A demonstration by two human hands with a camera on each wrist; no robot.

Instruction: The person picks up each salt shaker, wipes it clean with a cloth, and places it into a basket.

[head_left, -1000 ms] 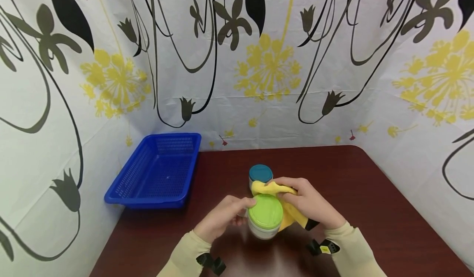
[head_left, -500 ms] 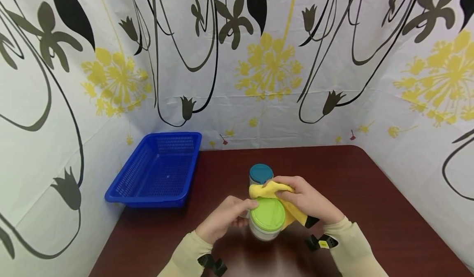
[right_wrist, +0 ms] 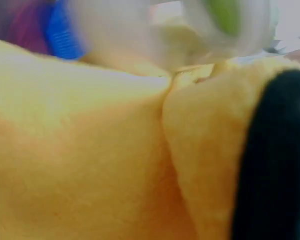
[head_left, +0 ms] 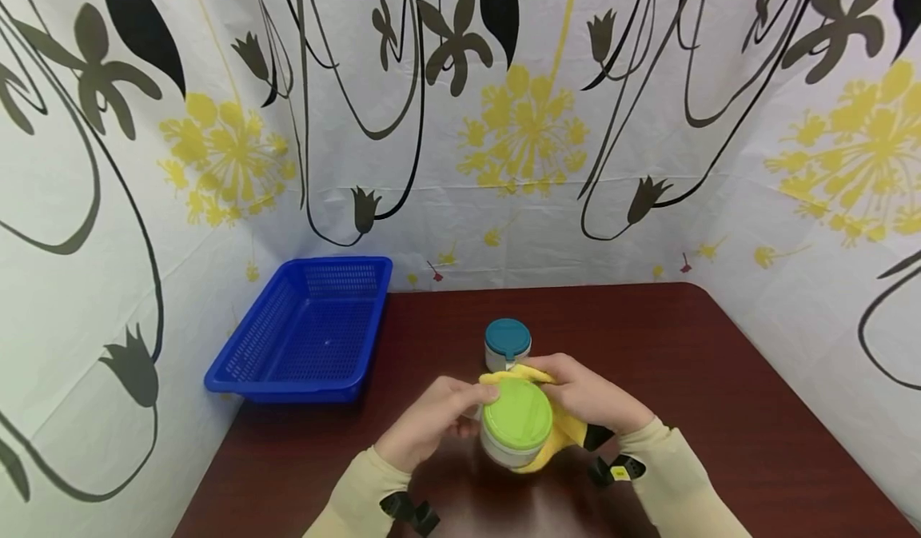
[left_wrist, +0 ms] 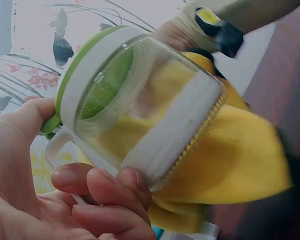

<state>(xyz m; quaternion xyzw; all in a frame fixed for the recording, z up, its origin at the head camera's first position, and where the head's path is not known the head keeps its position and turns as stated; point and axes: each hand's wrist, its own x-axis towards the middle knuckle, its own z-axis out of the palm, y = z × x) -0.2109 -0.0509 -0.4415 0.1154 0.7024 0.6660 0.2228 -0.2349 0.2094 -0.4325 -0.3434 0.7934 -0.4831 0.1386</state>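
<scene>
1 surface (head_left: 691,362), dark red. 1 blue basket (head_left: 302,334), far left, well apart. 1 green-lidded jar (head_left: 516,424), lifted off the surface; my left hand (head_left: 424,424) curls round its side and handle. 1 yellow cloth (left_wrist: 230,160), now slid from the jar's far rim to beneath it, gripped by my right hand (head_left: 586,398): wiping proceeds downward. 1 teal-lidded jar (head_left: 507,344) just behind, crowding the work.

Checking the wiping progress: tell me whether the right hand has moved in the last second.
Yes. The right hand slid nearer the person, away from the teal-lidded jar.
</scene>
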